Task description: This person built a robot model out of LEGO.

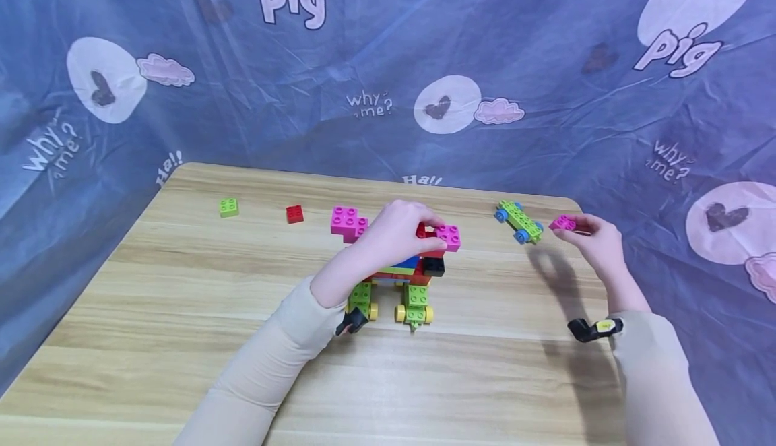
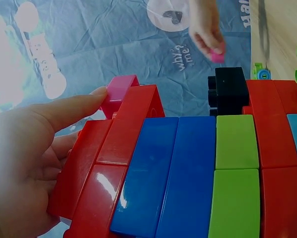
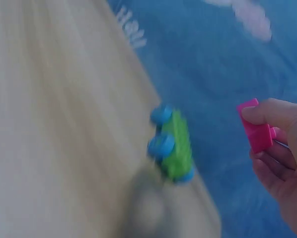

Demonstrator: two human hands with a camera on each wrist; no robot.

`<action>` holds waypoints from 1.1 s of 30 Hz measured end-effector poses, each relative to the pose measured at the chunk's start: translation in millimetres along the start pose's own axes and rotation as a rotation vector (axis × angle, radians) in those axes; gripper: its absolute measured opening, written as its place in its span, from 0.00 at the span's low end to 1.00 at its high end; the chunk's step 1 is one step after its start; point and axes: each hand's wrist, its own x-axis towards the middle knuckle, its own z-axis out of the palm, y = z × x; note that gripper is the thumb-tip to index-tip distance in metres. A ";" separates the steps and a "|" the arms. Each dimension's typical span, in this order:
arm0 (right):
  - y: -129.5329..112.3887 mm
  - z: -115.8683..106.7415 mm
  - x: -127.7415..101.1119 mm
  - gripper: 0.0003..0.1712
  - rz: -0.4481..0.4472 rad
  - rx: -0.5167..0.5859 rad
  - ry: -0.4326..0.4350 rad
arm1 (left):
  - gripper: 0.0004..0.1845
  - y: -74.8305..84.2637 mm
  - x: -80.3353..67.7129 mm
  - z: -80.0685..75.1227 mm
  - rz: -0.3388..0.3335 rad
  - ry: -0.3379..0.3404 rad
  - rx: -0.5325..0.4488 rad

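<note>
A multicoloured brick model (image 1: 406,277) on green wheeled bases stands mid-table; in the left wrist view its red, blue and green bricks (image 2: 188,173) fill the frame. My left hand (image 1: 400,230) grips its top, fingers curled over the red part beside a pink brick (image 1: 450,236). My right hand (image 1: 597,240) is lifted at the table's far right edge and pinches a small pink brick (image 1: 562,222) (image 3: 257,130). Just left of it lies a green chassis with blue wheels (image 1: 519,221) (image 3: 172,146).
The wooden table (image 1: 182,338) also carries a loose green brick (image 1: 228,207), a red brick (image 1: 294,214) and a pink brick cluster (image 1: 348,222) along its far side. A blue printed cloth (image 1: 388,62) hangs behind and around the table.
</note>
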 end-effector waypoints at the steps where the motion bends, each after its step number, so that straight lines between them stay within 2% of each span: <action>1: -6.9 1.1 0.6 0.28 -0.012 0.011 0.003 | 0.21 -0.1 0.0 -0.1 -0.001 -0.001 0.000; 4: -29.6 6.2 1.1 0.24 -0.061 0.033 0.004 | 0.21 0.0 0.0 -0.5 -0.005 -0.003 -0.002; 11: -88.0 22.9 -1.8 0.23 -0.200 0.076 -0.044 | 0.21 -0.3 -0.1 -1.1 -0.010 -0.004 0.002; 18: -135.3 33.4 -12.2 0.23 -0.288 0.157 -0.096 | 0.21 -0.5 0.0 -0.8 -0.004 -0.004 0.006; 25: -162.9 43.1 -25.1 0.21 -0.414 0.259 -0.148 | 0.21 0.3 -0.8 -1.5 0.006 -0.001 0.000; 33: -171.1 56.6 -38.1 0.20 -0.481 0.326 -0.207 | 0.21 -1.2 0.4 -0.5 -0.001 0.000 -0.021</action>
